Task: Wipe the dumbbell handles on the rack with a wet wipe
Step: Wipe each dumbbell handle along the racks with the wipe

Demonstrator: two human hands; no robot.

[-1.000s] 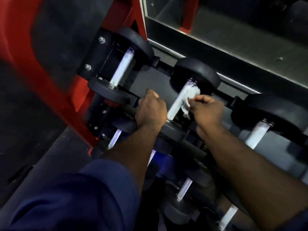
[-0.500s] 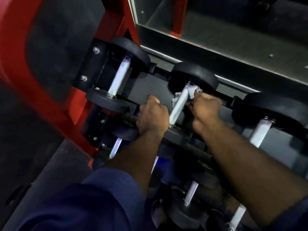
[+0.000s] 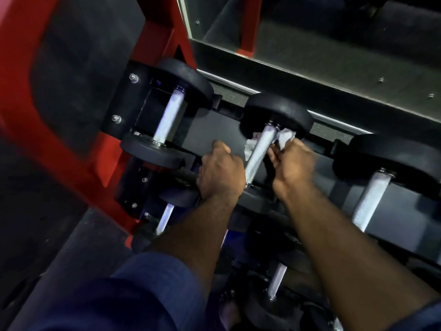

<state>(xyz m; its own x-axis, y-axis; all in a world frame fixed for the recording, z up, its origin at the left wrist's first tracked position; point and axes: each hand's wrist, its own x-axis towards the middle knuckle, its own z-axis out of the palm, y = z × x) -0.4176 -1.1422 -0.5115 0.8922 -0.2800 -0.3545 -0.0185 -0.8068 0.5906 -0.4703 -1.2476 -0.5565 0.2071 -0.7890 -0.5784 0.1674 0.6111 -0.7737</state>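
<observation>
Three knurled silver dumbbell handles (image 3: 260,154) lay across the black rack's (image 3: 210,134) top row, and your right hand (image 3: 292,163) pinched the crumpled white wet wipe (image 3: 285,137) behind the middle one, near its far end. Your left hand (image 3: 220,172) was closed on the rack's near edge. You would have done best to wrap the wipe fully round and draw it toward the near black weight plate (image 3: 256,199).

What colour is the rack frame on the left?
Red, seen in the head view.
</observation>
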